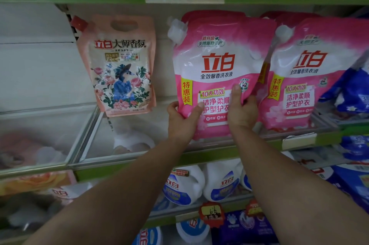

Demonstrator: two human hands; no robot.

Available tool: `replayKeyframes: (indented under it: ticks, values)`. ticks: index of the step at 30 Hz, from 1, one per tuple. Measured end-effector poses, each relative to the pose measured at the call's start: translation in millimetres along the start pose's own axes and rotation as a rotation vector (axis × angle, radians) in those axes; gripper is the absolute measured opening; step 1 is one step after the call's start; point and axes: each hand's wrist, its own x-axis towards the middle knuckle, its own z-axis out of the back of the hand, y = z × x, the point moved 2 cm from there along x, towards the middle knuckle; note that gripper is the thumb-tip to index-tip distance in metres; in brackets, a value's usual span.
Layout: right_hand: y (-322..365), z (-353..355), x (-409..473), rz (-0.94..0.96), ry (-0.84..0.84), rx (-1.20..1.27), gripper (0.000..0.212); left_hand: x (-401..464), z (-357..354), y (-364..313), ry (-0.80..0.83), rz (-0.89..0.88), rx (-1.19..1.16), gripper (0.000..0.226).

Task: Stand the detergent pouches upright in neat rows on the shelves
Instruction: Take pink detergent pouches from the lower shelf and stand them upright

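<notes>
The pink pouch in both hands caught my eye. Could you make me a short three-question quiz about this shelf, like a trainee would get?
1. True or false: both hands grip the pink pouch near its bottom.
2. Which pouch stands alone to the left? A) a blue pouch B) the peach floral pouch C) a green pouch
3. Fill in: the white bottles sit on the shelf ____ the pouches.

Key
1. True: the left hand holds its lower left edge, the right hand its lower right.
2. B; a second pink pouch stands to the right.
3. below
</notes>
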Motion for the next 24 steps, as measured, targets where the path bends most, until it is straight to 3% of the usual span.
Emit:
replayKeyframes:
  ticks: [9, 24]
  values:
    - [1, 4, -6, 0.047, -0.009, -0.032, 0.043, -5, 4, 1, -0.006, -0.062, 0.051, 0.066]
    - [9, 11, -18, 0.107, -0.104, 0.005, 0.049, -18, 4, -13, 0.026, -0.087, 0.230, 0.039]
